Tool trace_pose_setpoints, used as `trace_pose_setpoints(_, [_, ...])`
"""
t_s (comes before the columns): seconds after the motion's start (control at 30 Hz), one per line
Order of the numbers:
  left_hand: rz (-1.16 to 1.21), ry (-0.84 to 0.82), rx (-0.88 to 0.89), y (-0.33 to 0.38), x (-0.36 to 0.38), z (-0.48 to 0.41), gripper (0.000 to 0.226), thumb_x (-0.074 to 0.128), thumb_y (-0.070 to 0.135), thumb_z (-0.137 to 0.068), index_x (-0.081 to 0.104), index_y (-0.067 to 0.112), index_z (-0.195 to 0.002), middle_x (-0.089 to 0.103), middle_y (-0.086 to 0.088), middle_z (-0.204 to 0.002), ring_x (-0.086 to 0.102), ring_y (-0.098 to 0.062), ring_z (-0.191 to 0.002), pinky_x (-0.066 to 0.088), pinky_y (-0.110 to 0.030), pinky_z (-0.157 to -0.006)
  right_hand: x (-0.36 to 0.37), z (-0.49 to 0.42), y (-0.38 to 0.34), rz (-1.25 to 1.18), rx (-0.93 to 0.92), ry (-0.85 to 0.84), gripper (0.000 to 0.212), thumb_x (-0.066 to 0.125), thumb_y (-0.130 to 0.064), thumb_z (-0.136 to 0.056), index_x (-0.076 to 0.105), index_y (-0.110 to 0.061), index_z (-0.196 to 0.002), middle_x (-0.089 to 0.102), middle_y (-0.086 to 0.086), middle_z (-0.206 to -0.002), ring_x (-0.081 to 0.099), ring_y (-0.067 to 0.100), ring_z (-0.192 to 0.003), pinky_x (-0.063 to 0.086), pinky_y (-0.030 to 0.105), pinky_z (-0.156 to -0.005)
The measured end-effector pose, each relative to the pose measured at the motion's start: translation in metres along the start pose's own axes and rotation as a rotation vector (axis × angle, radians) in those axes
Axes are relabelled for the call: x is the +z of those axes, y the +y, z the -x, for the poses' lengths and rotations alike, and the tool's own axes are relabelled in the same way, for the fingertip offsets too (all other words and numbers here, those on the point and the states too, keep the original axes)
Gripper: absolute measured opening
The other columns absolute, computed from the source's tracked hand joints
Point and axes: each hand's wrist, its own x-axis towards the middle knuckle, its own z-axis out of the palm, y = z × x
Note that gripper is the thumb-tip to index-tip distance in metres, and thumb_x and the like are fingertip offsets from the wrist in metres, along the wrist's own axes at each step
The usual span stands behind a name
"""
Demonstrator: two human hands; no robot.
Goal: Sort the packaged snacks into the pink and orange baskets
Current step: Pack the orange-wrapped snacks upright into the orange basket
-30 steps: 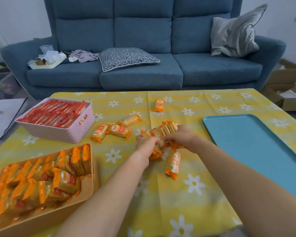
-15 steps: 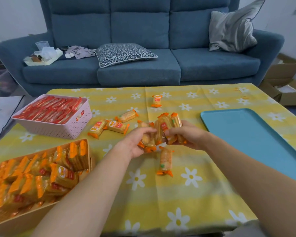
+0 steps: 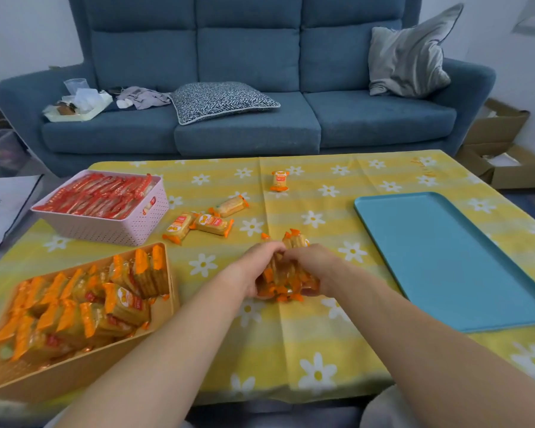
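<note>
Head view: pink basket and orange basket look nearly full, left hand and right hand together grip a bundle of orange packs at the middle of the table, and four loose packs await sorting.

Worktop cloth: pale and deeper yellow stripes, white daisies with yellow centres. Pink basket: light pink, dotted perforation pattern on the wall. Red snack packets in it: glossy red, some white showing. Orange basket: peach-orange. Orange snack packets in it: clear-yellow bodies, bright orange ends, red label patches. Loose packet: same yellow with orange ends. Snack bundle: yellow and orange, blurred. Tray: plain turquoise. Sofa: plain dark teal-blue. Flat cushion: black-and-white zigzag weave, pale piping. Upright pillow: silvery grey, dark edge. Cardboard boxes: brown.
</note>
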Motion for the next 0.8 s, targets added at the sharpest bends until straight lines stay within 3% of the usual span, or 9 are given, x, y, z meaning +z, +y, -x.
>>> trace_pose_setpoints(0.17, [0.141,-0.024,0.040,0.006,-0.010,0.026,0.027,0.056,0.043,-0.087,0.066,0.020,-0.076,0.068,-0.006,-0.075,0.066,-0.024,-0.066,0.053,-0.031,-0.069,0.003,0.017,-0.012,-0.200,0.005,-0.100,0.013,0.067,-0.033,-0.077,0.067,-0.023,-0.084,0.068,0.002,-0.077,0.062,0.023,-0.076,0.048,0.038,-0.088])
trace_pose_setpoints(0.27, [0.202,0.122,0.251,0.013,-0.025,0.055,0.032,0.062,0.048,-0.079,0.067,0.020,-0.094,0.071,-0.008,-0.087,0.069,-0.023,-0.073,0.056,-0.030,-0.065,0.022,0.032,-0.027,-0.311,-0.180,-0.217,0.027,0.064,-0.042,-0.083,0.070,-0.020,-0.097,0.070,0.005,-0.084,0.064,0.025,-0.072,0.048,0.037,-0.073])
trace_pose_setpoints(0.37, [0.202,0.330,0.497,0.018,-0.061,0.092,0.049,0.066,0.054,-0.074,0.065,0.024,-0.113,0.073,-0.006,-0.106,0.071,-0.022,-0.095,0.058,-0.037,-0.076,0.063,0.058,-0.051,-0.413,-0.403,-0.295,0.039,0.056,-0.048,-0.091,0.072,-0.018,-0.109,0.076,0.004,-0.092,0.072,0.021,-0.076,0.054,0.032,-0.064])
trace_pose_setpoints(0.47, [0.353,0.446,0.656,0.016,-0.104,0.130,0.038,0.056,0.048,-0.092,0.069,0.015,-0.106,0.074,-0.010,-0.099,0.072,-0.023,-0.092,0.059,-0.039,-0.077,0.124,0.079,-0.072,-0.359,-0.498,-0.229,0.061,0.058,-0.068,-0.075,0.069,-0.020,-0.111,0.074,0.008,-0.107,0.070,0.028,-0.100,0.056,0.046,-0.088])
trace_pose_setpoints(0.57, [0.469,0.489,0.728,-0.005,-0.143,0.152,0.044,0.036,0.046,-0.106,0.071,0.023,-0.095,0.077,0.004,-0.086,0.073,-0.011,-0.084,0.057,-0.029,-0.074,0.180,0.096,-0.074,-0.248,-0.645,-0.130,0.067,0.048,-0.075,-0.069,0.063,-0.024,-0.110,0.066,0.004,-0.117,0.061,0.022,-0.112,0.045,0.050,-0.103])
trace_pose_setpoints(0.63, [0.224,0.576,0.674,-0.030,-0.167,0.151,0.049,0.032,0.057,-0.100,0.069,0.029,-0.115,0.075,0.003,-0.109,0.068,-0.015,-0.107,0.051,-0.037,-0.096,0.206,0.094,-0.058,-0.075,-0.751,-0.092,0.065,0.039,-0.074,-0.076,0.056,-0.024,-0.115,0.063,0.006,-0.120,0.058,0.024,-0.115,0.042,0.050,-0.103])
trace_pose_setpoints(0.7, [-0.434,0.670,0.486,-0.059,-0.191,0.145,0.054,0.028,0.058,-0.096,0.056,0.034,-0.136,0.060,-0.005,-0.138,0.051,-0.025,-0.132,0.036,-0.045,-0.113,0.220,0.084,-0.032,0.467,-0.854,0.101,0.072,0.024,-0.073,-0.083,0.049,-0.020,-0.125,0.062,0.009,-0.123,0.055,0.031,-0.118,0.040,0.050,-0.101])
trace_pose_setpoints(0.73, [-0.632,0.697,0.371,-0.070,-0.199,0.145,0.050,0.033,0.051,-0.099,0.048,0.035,-0.143,0.051,-0.010,-0.145,0.042,-0.028,-0.138,0.029,-0.046,-0.118,0.222,0.079,-0.020,0.723,-0.875,0.228,0.076,0.017,-0.073,-0.085,0.048,-0.019,-0.128,0.061,0.008,-0.125,0.052,0.032,-0.120,0.038,0.050,-0.101])
trace_pose_setpoints(0.8, [-0.676,0.664,0.304,-0.079,-0.210,0.151,0.048,0.048,0.038,-0.099,0.045,0.038,-0.147,0.043,-0.012,-0.147,0.035,-0.028,-0.142,0.025,-0.043,-0.120,0.221,0.071,-0.008,0.923,-0.856,0.288,0.084,0.014,-0.075,-0.082,0.047,-0.020,-0.136,0.054,0.006,-0.132,0.045,0.030,-0.126,0.033,0.050,-0.102])
